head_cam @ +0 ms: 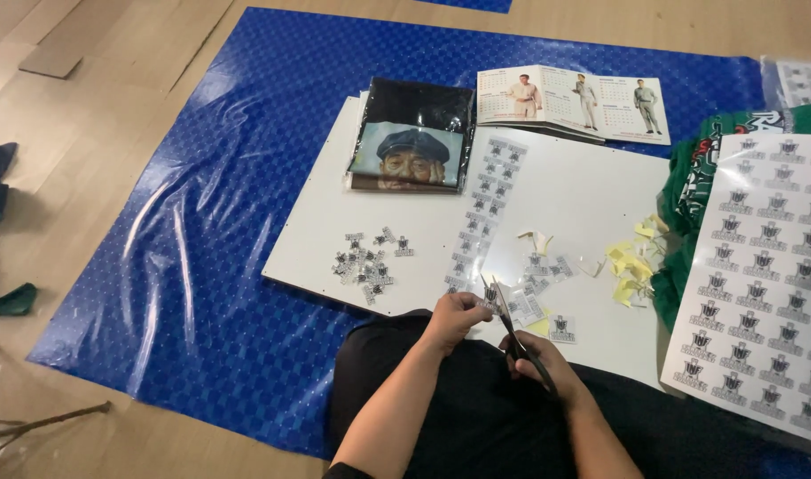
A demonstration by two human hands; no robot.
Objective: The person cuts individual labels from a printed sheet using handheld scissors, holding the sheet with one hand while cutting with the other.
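Note:
My right hand [538, 359] grips a pair of black-handled scissors [510, 330], blades pointing up and away from me. My left hand [456, 318] pinches the near end of a long transparent strip of small black-and-white stickers [482, 208] right at the blades. The strip runs away from me across a white board [591, 195]. A pile of cut-out stickers [367, 262] lies on the board to the left. A few more cut pieces [547, 266] lie just beyond my hands.
A big sticker sheet [764, 275] lies at right over green cloth [689, 191]. Yellow and white paper scraps [631, 262] sit between them and the board. A bagged dark printed garment [410, 133] and an open calendar booklet [574, 102] lie farther off on the blue plastic mat [228, 222].

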